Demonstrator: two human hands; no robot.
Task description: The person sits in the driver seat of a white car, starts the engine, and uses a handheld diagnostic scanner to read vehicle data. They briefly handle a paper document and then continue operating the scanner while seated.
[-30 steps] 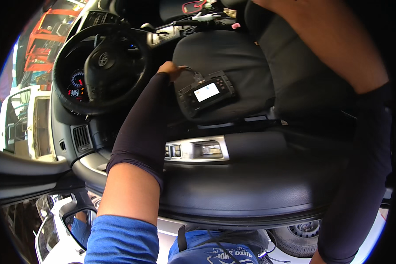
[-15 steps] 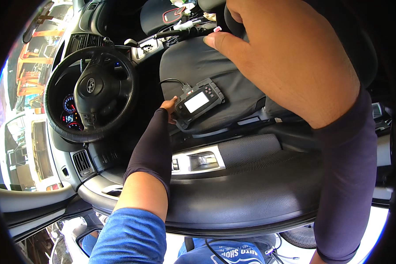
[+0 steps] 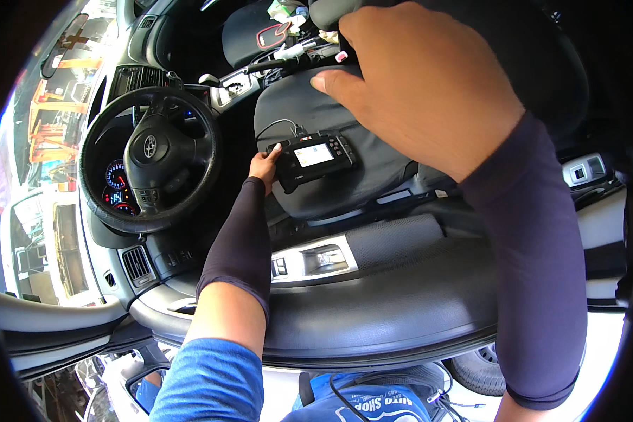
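Observation:
My left hand (image 3: 264, 163) grips the left end of a black handheld scan tool (image 3: 315, 156) with a lit screen and buttons, lying on the black seat (image 3: 380, 179). A black cable (image 3: 276, 122) runs from the tool's upper edge over the seat. Close to the camera, above the seat and right of the tool, is my right hand (image 3: 425, 88), its thumb stretched out apart from the bent, partly hidden fingers. I see nothing in it.
The steering wheel (image 3: 150, 151), lit instrument cluster (image 3: 117, 179) and gear lever (image 3: 211, 81) are at left. Beyond the seat, loose items (image 3: 285, 21) lie on the other seat. The door panel (image 3: 373, 316) with window switches (image 3: 280, 266) crosses the lower foreground.
My left hand moved from beside the cable down onto the tool's left end, and the tool is turned slightly. My right hand came further left into view, over the seat, with its thumb showing.

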